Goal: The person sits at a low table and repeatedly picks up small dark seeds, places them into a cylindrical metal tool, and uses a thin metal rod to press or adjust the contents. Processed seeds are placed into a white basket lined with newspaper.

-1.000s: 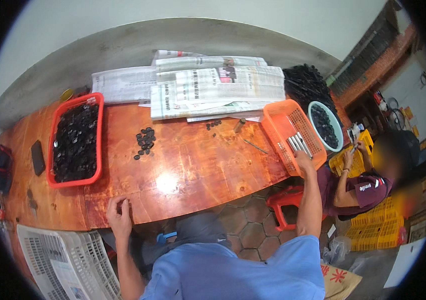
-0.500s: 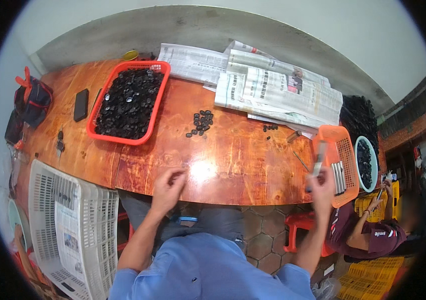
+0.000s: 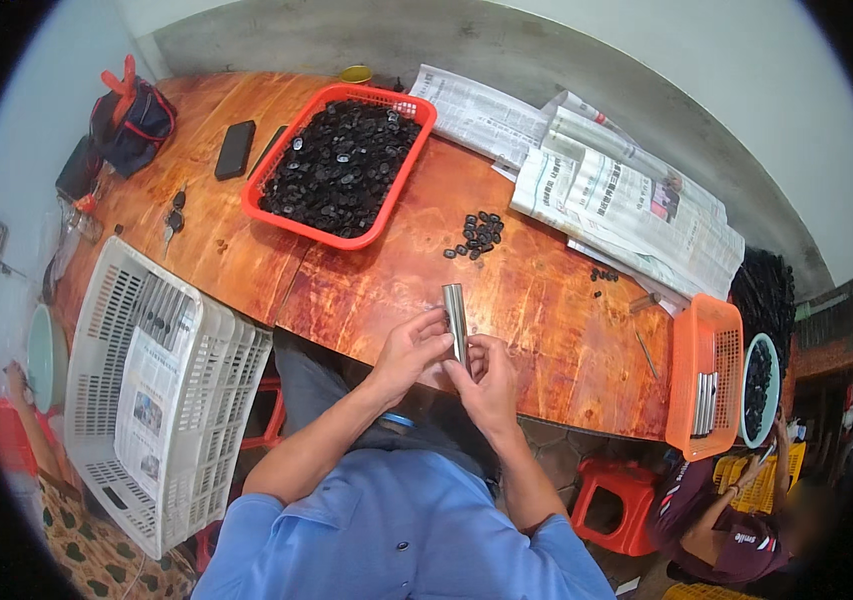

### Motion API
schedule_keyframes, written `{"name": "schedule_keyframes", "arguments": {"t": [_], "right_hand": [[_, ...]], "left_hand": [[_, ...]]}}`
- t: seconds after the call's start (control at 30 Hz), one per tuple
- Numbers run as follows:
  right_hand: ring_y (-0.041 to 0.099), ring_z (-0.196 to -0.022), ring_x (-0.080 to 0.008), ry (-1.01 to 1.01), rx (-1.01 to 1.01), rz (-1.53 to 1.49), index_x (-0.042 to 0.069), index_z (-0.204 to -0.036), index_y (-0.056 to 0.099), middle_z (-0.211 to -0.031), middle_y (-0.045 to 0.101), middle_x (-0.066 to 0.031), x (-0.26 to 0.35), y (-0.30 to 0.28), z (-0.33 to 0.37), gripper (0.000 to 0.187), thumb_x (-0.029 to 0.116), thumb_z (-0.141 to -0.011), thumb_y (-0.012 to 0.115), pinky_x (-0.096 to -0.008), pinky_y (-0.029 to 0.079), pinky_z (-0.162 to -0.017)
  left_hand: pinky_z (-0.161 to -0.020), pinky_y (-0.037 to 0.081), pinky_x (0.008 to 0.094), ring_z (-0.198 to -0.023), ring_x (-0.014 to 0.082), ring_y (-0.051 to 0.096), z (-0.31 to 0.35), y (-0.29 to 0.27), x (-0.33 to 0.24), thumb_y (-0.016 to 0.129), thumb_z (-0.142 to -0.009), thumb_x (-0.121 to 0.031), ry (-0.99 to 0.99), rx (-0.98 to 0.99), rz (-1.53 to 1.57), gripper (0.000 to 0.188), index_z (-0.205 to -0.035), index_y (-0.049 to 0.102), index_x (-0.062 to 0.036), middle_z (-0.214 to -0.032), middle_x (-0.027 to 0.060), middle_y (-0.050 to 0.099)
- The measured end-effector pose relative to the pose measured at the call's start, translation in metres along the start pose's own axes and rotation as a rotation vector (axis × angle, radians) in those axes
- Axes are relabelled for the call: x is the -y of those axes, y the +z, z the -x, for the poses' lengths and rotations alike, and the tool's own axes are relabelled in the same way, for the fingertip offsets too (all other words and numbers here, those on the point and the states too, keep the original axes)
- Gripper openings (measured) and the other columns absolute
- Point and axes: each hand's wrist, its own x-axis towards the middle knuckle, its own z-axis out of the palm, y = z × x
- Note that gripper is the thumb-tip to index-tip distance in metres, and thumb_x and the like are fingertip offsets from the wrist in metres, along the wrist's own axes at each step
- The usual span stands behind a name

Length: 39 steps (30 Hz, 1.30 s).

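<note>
A shiny silver metal tube (image 3: 455, 318) stands nearly upright over the table's front edge, between my two hands. My right hand (image 3: 489, 388) grips its lower end with thumb and fingers. From the other side, the curled fingers of my left hand (image 3: 408, 356) press against the tube. Beyond it on the table lies a loose cluster of small black oval pieces (image 3: 482, 232). More such pieces (image 3: 336, 165) fill a red basket (image 3: 370, 240) at the far left. Similar metal tubes (image 3: 706, 402) lie in an orange basket (image 3: 681, 385) on the right.
Newspapers (image 3: 616, 190) cover the table's back. A white crate (image 3: 211, 420) stands at left. A thin rod (image 3: 646, 355) lies near the orange basket; a pale green bowl (image 3: 745, 395) holds black pieces. A phone (image 3: 235, 150) and keys (image 3: 176, 215) lie left. People sit at both sides.
My right hand has come from the orange basket to the middle with the metal tube. My left hand has joined it at the tube. The whole view has shifted and turned.
</note>
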Motion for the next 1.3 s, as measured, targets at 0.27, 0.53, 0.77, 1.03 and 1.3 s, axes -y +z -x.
{"name": "schedule_keyframes", "arguments": {"t": [0.27,0.53,0.77,1.03,1.3], "right_hand": [[0.061,-0.087,-0.0082,0.126,0.173,-0.433,-0.002,-0.124,0.053,-0.097,0.066,-0.0059,-0.024,-0.001,0.001,0.031,0.011,-0.097,0.06,-0.0229,0.05,-0.072],[0.063,-0.063,-0.0165,-0.151,-0.015,0.329,-0.003,-0.103,0.068,-0.073,0.068,-0.0094,-0.02,-0.015,-0.024,0.02,0.014,-0.094,0.063,-0.0322,0.052,-0.064],[0.066,-0.085,-0.0344,-0.354,-0.166,0.507,0.005,-0.105,0.07,-0.093,0.066,-0.0163,-0.016,-0.012,-0.108,0.018,0.013,-0.09,0.062,-0.0398,0.052,-0.073],[0.064,-0.081,-0.0348,-0.47,0.019,0.704,0.008,-0.096,0.071,-0.092,0.059,-0.0128,-0.017,0.015,-0.153,0.014,0.014,-0.083,0.069,-0.0436,0.051,-0.069],[0.068,-0.083,-0.0307,-0.07,0.003,0.332,0.003,-0.095,0.072,-0.086,0.069,-0.0154,-0.027,-0.007,-0.12,0.017,0.014,-0.082,0.071,-0.0356,0.053,-0.072]], "left_hand": [[-0.091,0.054,0.0314,-0.107,0.018,0.063,-0.004,-0.003,0.004,0.062,-0.095,-0.007,-0.02,0.058,0.003,0.05,-0.14,0.043,0.0028,-0.119,0.013,0.063],[-0.092,0.056,0.0361,-0.102,0.0231,0.066,-0.014,-0.02,0.014,0.057,-0.098,-0.009,-0.021,0.019,0.113,0.042,-0.137,0.044,0.0017,-0.115,0.0132,0.062],[-0.091,0.057,0.0398,-0.101,0.0255,0.066,-0.012,-0.015,0.009,0.054,-0.099,-0.008,-0.012,-0.012,0.089,0.046,-0.141,0.038,0.0014,-0.117,0.0161,0.06],[-0.091,0.056,0.0385,-0.101,0.0246,0.066,-0.013,-0.017,0.015,0.053,-0.099,-0.008,-0.005,-0.024,0.087,0.046,-0.141,0.037,0.0016,-0.116,0.0161,0.06],[-0.092,0.056,0.0371,-0.101,0.0238,0.066,-0.016,-0.02,0.019,0.053,-0.1,-0.007,0.018,-0.006,0.058,0.045,-0.14,0.037,0.0025,-0.116,0.0145,0.061]]}}
